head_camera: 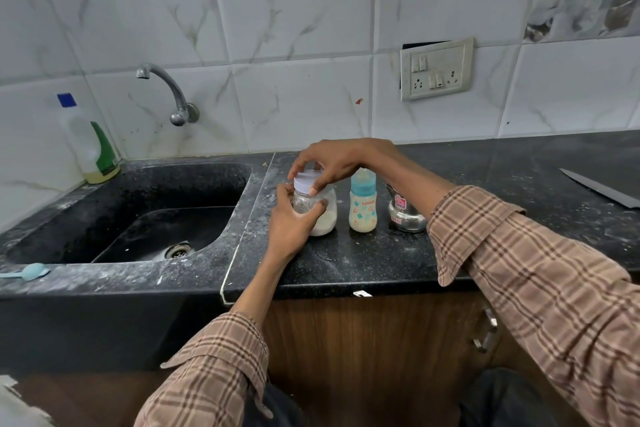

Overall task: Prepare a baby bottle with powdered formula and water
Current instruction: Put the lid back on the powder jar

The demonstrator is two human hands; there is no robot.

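A clear jar [325, 215] with white powder in its lower part stands on the black counter, just right of the sink. My left hand [294, 218] wraps around the jar's body. My right hand [332, 163] grips the jar's white lid [306, 182] from above. Right of the jar stands a baby bottle [362, 210] with a blue collar and a clear cap, filled with a milky liquid. A small steel pot [403, 217] with a pink label sits right of the bottle, partly behind my right forearm.
A black sink [138, 218] with a wall tap [166, 87] lies to the left. A light-blue scoop [29, 272] rests on the sink's front rim. A detergent bottle [90, 146] stands at the back left. A knife [599, 187] lies at the far right.
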